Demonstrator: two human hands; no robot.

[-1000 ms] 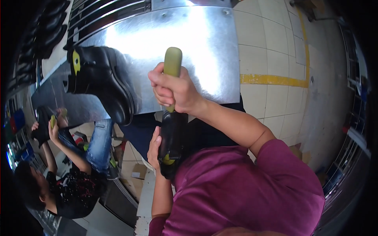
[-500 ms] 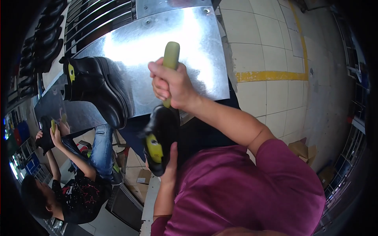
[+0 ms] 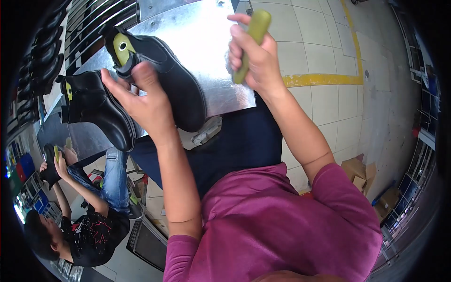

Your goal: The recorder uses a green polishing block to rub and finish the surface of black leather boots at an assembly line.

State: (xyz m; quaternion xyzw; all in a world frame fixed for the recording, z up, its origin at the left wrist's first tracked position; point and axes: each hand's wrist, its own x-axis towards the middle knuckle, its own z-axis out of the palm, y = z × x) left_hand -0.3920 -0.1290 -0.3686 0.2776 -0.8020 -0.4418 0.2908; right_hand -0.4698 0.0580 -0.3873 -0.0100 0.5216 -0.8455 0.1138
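A black ankle boot (image 3: 181, 77) with a yellow-green lining lies on the shiny metal tabletop (image 3: 213, 42). My left hand (image 3: 143, 101) is beside its near-left side with fingers and thumb apart; whether it still touches the boot I cannot tell. To the left, a second black ankle boot (image 3: 96, 101) rests on its side, close to my fingers. Above the table's right edge, my right hand (image 3: 258, 54) is wrapped round a yellow-green rounded bar (image 3: 259, 26), slightly blurred, its upper end sticking out past the fist.
Many dark boots (image 3: 42, 56) line a rack at the far left, near metal rails (image 3: 98, 19). A co-worker (image 3: 94, 225) at the left holds a dark boot (image 3: 49, 169) and a similar yellow-green bar. Tiled floor (image 3: 324, 51) and cardboard boxes (image 3: 359, 171) lie to the right.
The boot that was in my left hand over my lap now lies on the table beside the other one. My left hand has opened; my right hand with the bar has moved up and right.
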